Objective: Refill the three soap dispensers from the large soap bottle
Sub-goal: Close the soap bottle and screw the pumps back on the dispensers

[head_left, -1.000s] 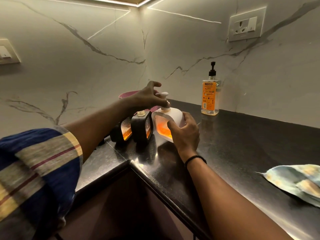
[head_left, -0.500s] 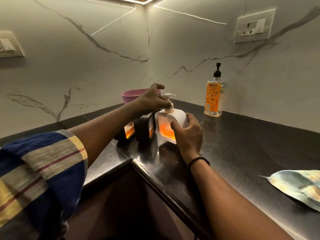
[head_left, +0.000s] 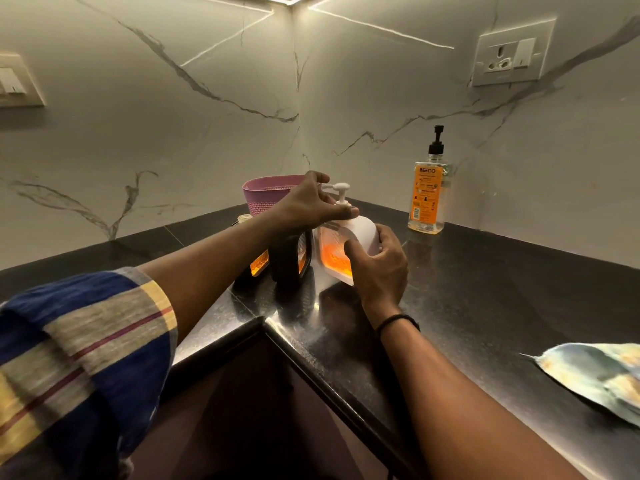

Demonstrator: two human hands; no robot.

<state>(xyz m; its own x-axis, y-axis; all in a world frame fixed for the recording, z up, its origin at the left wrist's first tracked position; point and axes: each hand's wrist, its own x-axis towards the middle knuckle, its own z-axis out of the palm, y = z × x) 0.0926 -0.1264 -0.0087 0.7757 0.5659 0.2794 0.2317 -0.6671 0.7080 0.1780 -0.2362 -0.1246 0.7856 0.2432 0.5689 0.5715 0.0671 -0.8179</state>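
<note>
A white soap dispenser point(head_left: 360, 232) with an orange window stands on the black counter point(head_left: 485, 289) near the corner. My right hand point(head_left: 379, 263) wraps around its body. My left hand point(head_left: 311, 204) grips the neck of its white pump top point(head_left: 339, 190). Two black dispensers point(head_left: 291, 258) with orange windows stand just left of it, partly hidden by my left arm. The large soap bottle point(head_left: 426, 194), clear with an orange label and black pump, stands upright by the right wall.
A pink basket point(head_left: 263, 199) sits in the corner behind the dispensers, with a small jar point(head_left: 244, 219) beside it. A patterned cloth point(head_left: 595, 375) lies at the counter's right edge. The counter's inner corner edge point(head_left: 265, 322) is close to me.
The view has shifted slightly. My left hand's fingers have moved a little around the pump's neck. My right hand still holds the white dispenser in the same spot.
</note>
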